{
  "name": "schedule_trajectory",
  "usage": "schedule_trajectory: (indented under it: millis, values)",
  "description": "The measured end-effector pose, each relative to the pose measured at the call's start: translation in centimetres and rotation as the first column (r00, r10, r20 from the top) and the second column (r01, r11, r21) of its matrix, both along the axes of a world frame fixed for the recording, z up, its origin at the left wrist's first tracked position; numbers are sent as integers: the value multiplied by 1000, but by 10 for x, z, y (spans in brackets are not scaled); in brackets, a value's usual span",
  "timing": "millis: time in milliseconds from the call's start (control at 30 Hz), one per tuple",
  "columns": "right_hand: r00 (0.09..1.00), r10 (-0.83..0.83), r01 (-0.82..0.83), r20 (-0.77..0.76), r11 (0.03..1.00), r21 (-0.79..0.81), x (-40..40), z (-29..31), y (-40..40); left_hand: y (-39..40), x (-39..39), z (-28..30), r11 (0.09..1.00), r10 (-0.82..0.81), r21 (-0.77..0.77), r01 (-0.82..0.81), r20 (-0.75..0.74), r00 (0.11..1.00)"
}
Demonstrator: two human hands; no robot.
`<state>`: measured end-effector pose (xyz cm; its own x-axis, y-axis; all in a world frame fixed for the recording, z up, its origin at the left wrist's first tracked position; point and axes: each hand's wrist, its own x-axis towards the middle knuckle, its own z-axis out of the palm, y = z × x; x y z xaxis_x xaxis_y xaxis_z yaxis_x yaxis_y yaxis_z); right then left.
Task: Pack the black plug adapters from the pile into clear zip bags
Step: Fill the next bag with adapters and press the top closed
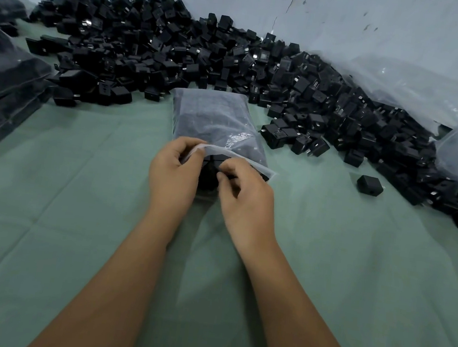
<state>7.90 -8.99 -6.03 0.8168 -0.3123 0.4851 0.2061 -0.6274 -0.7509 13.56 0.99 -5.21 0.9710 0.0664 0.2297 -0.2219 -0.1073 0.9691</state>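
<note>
A clear zip bag (pixel 214 120) stuffed with black plug adapters lies on the green cloth in the middle, its mouth toward me. My left hand (pixel 174 170) pinches the left end of the bag's open rim. My right hand (pixel 245 192) pinches the rim just right of it, over the adapters at the mouth. Behind the bag, a big pile of black plug adapters (pixel 179 50) stretches from the far left round to the right. One adapter (pixel 369 185) lies alone to the right of the bag.
Filled bags are stacked at the left edge (pixel 1 84). Large crumpled clear plastic bags (pixel 420 84) lean on the wall at the right. The green cloth (pixel 75 213) covers the surface in front of me. A pale wall rises behind the pile.
</note>
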Motion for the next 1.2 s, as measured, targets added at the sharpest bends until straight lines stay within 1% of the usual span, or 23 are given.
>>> schedule_trajectory:
  millis: [100,200,333,400,433,500,567,633,733,800,900,1000,1133,1200]
  values:
    - [996,93,-94,13,996,13,-1,1,3,0,1,0,1000,2,30,-2,11,1000]
    - [980,197,-198,-19,976,-90,0,1,5,0,1,0,1000,-1,28,0,14,1000]
    - [982,152,-173,-112,961,-213,2,3,6,0,0,0,1000,-1,21,1,11,1000]
    - [989,102,-123,-104,967,-221,0,2,8,0,0,1,1000,4,-5,-4,13,1000]
    - [996,54,-69,-76,975,-210,-1,2,9,0,-1,2,1000,7,-21,-7,12,1000]
    - [995,-99,93,-23,978,-185,-2,3,8,0,-1,2,998,13,-53,-13,5,1000]
    - [970,-242,231,-36,954,-191,-2,5,6,0,-2,3,998,8,-69,-8,-3,1000]
    - [956,-287,268,-61,939,-216,0,6,4,0,-2,3,999,-9,-48,9,4,1000]
    - [977,-204,190,-68,967,-167,2,7,2,1,-2,3,999,-38,25,37,29,999]
    - [991,-118,109,-61,985,-137,0,6,0,1,-1,3,999,-35,34,34,28,999]
    - [996,-35,22,-81,987,-161,-4,6,-2,2,0,2,998,-21,58,20,16,1000]
    - [989,31,-59,-143,979,-196,-7,6,-3,2,1,1,998,-19,65,19,-5,1000]
    - [986,24,-72,-168,955,-286,-9,7,-7,2,2,0,998,-18,66,18,-11,1000]
    - [986,9,-58,-164,954,-295,-10,8,-7,2,2,0,998,-22,61,23,-10,1000]
